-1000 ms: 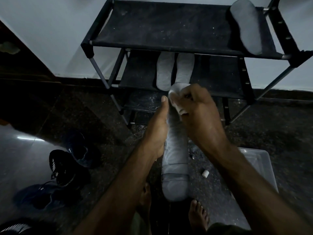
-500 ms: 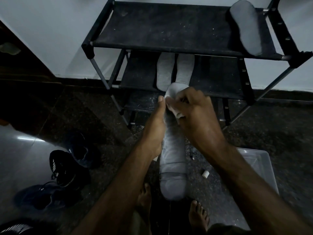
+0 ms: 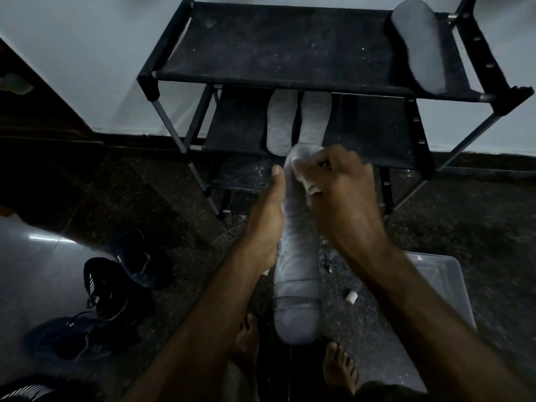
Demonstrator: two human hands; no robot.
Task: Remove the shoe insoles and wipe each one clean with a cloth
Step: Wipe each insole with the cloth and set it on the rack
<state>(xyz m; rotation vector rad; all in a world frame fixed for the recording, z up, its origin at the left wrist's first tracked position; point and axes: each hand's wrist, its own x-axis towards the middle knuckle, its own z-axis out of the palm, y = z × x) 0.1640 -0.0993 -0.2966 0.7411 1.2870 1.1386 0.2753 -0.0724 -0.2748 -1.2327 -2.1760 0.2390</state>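
A long grey insole (image 3: pixel 297 274) is held lengthwise in front of me, its near end above my bare feet. My left hand (image 3: pixel 268 219) grips its left edge, thumb lying along the side. My right hand (image 3: pixel 339 192) pinches a white cloth (image 3: pixel 303 162) against the far end of this insole. Two pale grey insoles (image 3: pixel 298 120) lie side by side on the middle shelf of the black shoe rack (image 3: pixel 278 47). A darker insole (image 3: pixel 417 44) rests on the right of the top shelf.
Dark shoes (image 3: pixel 116 285) lie on the glossy floor at the left. A clear plastic box (image 3: pixel 443 288) stands at the right, under my right forearm. A small white piece (image 3: pixel 351 297) lies on the floor beside the insole. The rack stands against a pale wall.
My right hand with the cloth has shifted slightly left and up along the far end of the held insole. The left hand keeps its grip.
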